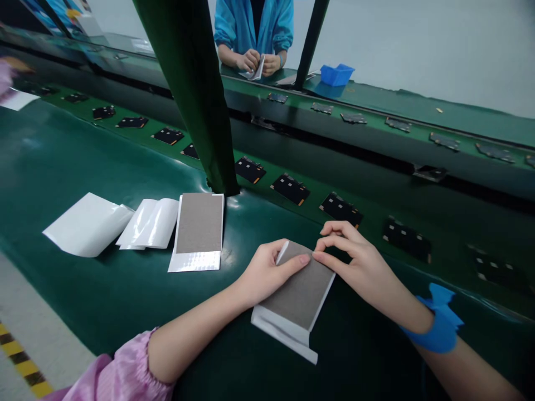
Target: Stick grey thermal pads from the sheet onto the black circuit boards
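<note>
My left hand (271, 267) grips a grey sheet on white backing paper (298, 292), its thumb flat on the grey face and its fingers behind. The backing's near end curls up below the grey part. My right hand (355, 259) pinches the far edge of this sheet between thumb and forefinger, close to the left thumb tip; the other fingers are bent above. Whatever small piece may be between those fingertips is too small to make out. To the left lies a stack of similar grey sheets (200, 223) on white backing.
Curled glossy white liners (90, 225) lie left of the stack on the green table (146, 312). A green post (192, 94) rises behind it. Black circuit boards (290, 188) line the belt beyond. Across it, a person in blue (254, 28) handles white paper near a blue bin (336, 75).
</note>
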The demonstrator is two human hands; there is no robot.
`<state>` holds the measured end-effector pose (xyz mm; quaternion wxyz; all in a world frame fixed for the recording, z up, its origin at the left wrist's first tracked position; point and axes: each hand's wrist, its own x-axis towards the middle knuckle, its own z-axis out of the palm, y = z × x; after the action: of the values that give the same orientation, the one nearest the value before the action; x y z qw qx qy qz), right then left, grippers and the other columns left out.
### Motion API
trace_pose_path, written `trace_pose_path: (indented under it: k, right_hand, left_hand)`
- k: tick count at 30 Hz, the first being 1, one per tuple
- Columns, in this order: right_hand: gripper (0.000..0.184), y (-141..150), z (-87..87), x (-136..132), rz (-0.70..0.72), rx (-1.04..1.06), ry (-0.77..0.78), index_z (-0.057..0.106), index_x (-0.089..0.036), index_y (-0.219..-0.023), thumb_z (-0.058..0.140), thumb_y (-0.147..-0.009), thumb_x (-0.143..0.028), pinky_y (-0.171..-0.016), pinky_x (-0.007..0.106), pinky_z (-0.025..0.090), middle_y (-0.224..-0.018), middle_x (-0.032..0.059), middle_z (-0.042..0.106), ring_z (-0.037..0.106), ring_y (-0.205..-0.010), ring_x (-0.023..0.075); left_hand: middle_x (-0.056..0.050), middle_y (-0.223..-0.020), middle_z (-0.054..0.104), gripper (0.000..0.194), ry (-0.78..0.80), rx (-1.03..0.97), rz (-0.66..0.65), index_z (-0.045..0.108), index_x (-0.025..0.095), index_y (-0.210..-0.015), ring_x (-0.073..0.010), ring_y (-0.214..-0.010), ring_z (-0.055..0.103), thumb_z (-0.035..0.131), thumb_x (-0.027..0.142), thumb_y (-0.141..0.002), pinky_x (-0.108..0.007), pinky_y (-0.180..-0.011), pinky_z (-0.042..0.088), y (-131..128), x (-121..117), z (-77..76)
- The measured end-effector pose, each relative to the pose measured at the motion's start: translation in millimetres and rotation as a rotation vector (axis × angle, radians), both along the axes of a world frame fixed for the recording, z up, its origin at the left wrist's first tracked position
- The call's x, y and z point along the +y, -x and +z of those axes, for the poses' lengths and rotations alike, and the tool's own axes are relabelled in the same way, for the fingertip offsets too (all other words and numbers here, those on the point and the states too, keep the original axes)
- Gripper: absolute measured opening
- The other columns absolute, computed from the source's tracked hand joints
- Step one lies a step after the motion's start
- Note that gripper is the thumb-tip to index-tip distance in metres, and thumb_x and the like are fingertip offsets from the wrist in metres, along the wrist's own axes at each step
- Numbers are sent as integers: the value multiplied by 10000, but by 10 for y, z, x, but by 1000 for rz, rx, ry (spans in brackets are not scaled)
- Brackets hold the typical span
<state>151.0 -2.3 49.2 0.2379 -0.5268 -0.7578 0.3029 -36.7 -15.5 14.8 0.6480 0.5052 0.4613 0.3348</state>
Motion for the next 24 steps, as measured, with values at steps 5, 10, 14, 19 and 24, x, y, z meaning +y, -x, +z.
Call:
trace_pose_path:
  k: [5,10,14,19,24]
  right_hand:
    - [340,-130,38,90,-78,123,177,599,-225,-654,588,-797,-534,-767,341,494,-935,61,556,576,-862,213]
    - [397,-712,-135,441,-409,45,34,652,-214,-706,654,-684,-610,-696,403,470,-1063,119,595,571,-877,273]
    - [249,-1110,-263,640,-543,-112,71,664,-205,-691,674,-723,-451,-672,414,453,-1076,144,602,577,-868,295]
    - [132,-1200,-267,652,-552,-183,138,679,-199,-682,652,-773,-290,-823,408,422,-1079,130,600,558,-1008,304]
    - [210,-1259,-361,619,-488,-286,54,662,-199,-657,614,-791,-354,-751,387,422,-989,141,613,564,-964,302]
  left_hand:
    - [-10,-766,631,317,36,-67,-32,644,153,-847,-135,-690,586,628,469,-823,-215,-583,419,17,-6,-46]
    - [-22,-844,670,317,57,-66,-45,657,170,-881,-154,-742,629,627,481,-825,-218,-594,450,24,-14,-49]
    - [-28,-832,669,322,60,-56,-49,652,164,-874,-158,-739,635,629,482,-825,-222,-597,461,17,-10,-27]
    - [-23,-808,655,319,84,-61,-50,639,162,-873,-149,-721,629,637,477,-821,-219,-592,463,16,-7,-17]
    - [-24,-804,655,321,91,-62,-44,639,163,-867,-150,-717,626,636,481,-821,-217,-579,457,18,-14,-20]
